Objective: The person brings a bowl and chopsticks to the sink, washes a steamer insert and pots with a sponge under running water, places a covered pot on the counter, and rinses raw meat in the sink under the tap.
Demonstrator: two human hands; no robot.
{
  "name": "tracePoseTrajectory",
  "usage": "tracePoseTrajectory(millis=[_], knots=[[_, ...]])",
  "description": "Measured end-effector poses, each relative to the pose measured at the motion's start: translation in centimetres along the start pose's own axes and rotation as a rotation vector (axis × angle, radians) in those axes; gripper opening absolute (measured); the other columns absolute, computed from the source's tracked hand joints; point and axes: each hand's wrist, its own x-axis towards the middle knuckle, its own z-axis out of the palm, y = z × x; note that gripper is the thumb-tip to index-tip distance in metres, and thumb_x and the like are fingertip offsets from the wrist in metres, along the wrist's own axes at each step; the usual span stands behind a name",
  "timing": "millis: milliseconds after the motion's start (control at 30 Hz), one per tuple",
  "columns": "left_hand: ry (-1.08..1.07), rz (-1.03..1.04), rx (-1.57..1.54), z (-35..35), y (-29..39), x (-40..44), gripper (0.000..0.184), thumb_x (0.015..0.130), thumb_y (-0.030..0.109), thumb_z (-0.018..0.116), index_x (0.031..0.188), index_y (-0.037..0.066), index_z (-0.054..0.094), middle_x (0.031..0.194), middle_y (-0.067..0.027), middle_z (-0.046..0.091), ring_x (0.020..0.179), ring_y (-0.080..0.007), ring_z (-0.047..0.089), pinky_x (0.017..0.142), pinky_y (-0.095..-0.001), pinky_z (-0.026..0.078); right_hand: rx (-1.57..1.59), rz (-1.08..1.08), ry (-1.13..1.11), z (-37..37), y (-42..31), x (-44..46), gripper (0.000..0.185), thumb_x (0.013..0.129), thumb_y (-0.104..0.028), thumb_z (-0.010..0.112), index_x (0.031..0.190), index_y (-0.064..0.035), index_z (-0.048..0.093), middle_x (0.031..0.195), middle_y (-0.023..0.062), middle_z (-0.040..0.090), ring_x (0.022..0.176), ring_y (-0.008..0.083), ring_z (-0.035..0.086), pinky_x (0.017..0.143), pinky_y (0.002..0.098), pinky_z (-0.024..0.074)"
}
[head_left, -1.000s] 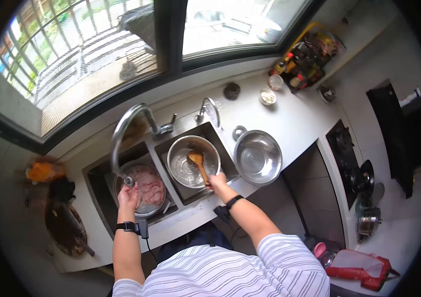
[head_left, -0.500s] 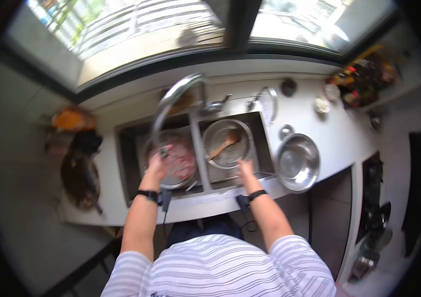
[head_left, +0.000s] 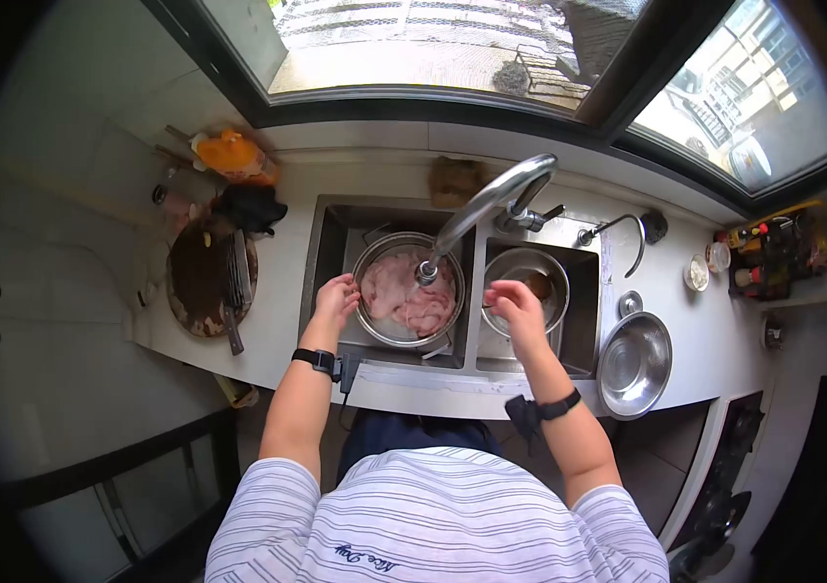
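Observation:
In the left sink basin sits a round metal bowl [head_left: 366, 322] with pale pink raw meat [head_left: 396, 288] in it. My left hand [head_left: 338, 299] is beside the bowl's left rim, fingers apart and holding nothing; whether it touches the rim I cannot tell. My right hand [head_left: 518, 313] hangs over the near left side of a second metal bowl [head_left: 563, 282] in the right basin. Its fingers are loosely bent and apart, with nothing seen in them. A brown wooden spoon [head_left: 537, 284] lies in that second bowl, its handle mostly hidden by my hand.
A curved faucet [head_left: 491, 199] reaches over the meat. On the left counter, a cleaver [head_left: 235, 291] lies on a round chopping board [head_left: 195, 282], near an orange package [head_left: 235, 155]. An empty steel basin [head_left: 635, 364] overhangs the counter's right front edge. Sauce bottles [head_left: 773, 255] stand farther back.
The view has turned left, so the sink appears farther right. My left hand has moved from over the meat to the bowl's left side. My right hand has shifted toward the second bowl's left side.

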Motion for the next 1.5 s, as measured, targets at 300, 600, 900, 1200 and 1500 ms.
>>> tracePoseTrajectory(millis=[300,600,900,1200,1500], knots=[[-0.136,0.358,0.372,-3.1,-2.0,2.2,0.029,0.077,0.003,0.049,0.103,0.003,0.059,0.095,-0.0072,0.061,0.092,-0.0169,0.055,0.081,-0.0295,0.044,-1.615,-0.379,0.121,3.7,-2.2,-8.0,0.048,0.065,-0.011,0.068,0.111,-0.0069,0.053,0.133,0.0208,0.033,0.126,0.0385,0.028,0.099,0.0509,0.028],[-0.537,0.47,0.539,-3.7,-0.9,4.6,0.036,0.075,-0.005,0.05,0.11,-0.001,0.053,0.099,-0.0122,0.057,0.084,-0.0212,0.055,0.072,-0.0286,0.047,-0.803,0.721,-0.458,3.6,16.3,-41.2,0.031,0.074,-0.027,0.06,0.096,-0.0054,0.063,0.091,0.0152,0.065,0.079,0.0285,0.061,0.07,0.0393,0.0468],[-0.734,0.551,0.677,2.5,-1.2,-4.4,0.025,0.08,0.003,0.055,0.105,-0.003,0.057,0.104,-0.013,0.058,0.091,-0.0213,0.053,0.079,-0.0307,0.045,-0.267,0.969,0.552,9.9,19.8,-52.7,0.03,0.072,-0.025,0.06,0.094,-0.005,0.064,0.088,0.0154,0.065,0.077,0.0285,0.061,0.069,0.0394,0.0469],[-0.992,0.492,0.473,6.4,-11.7,-4.6,0.028,0.066,-0.008,0.052,0.093,0.0,0.056,0.094,-0.0081,0.059,0.091,-0.0179,0.055,0.083,-0.0288,0.043,-0.116,0.923,0.686,6.9,25.3,-60.8,0.029,0.071,-0.024,0.061,0.092,-0.0046,0.064,0.086,0.0157,0.065,0.075,0.0286,0.061,0.068,0.0394,0.047],[-0.786,0.658,0.757,10.9,-16.3,-20.4,0.037,0.061,-0.005,0.045,0.093,0.004,0.061,0.098,-0.009,0.056,0.096,-0.0208,0.052,0.088,-0.0301,0.04,-0.263,0.953,0.449,-5.1,26.9,-67.0,0.028,0.069,-0.022,0.061,0.09,-0.0043,0.065,0.084,0.016,0.065,0.073,0.0286,0.061,0.067,0.0395,0.0472]])
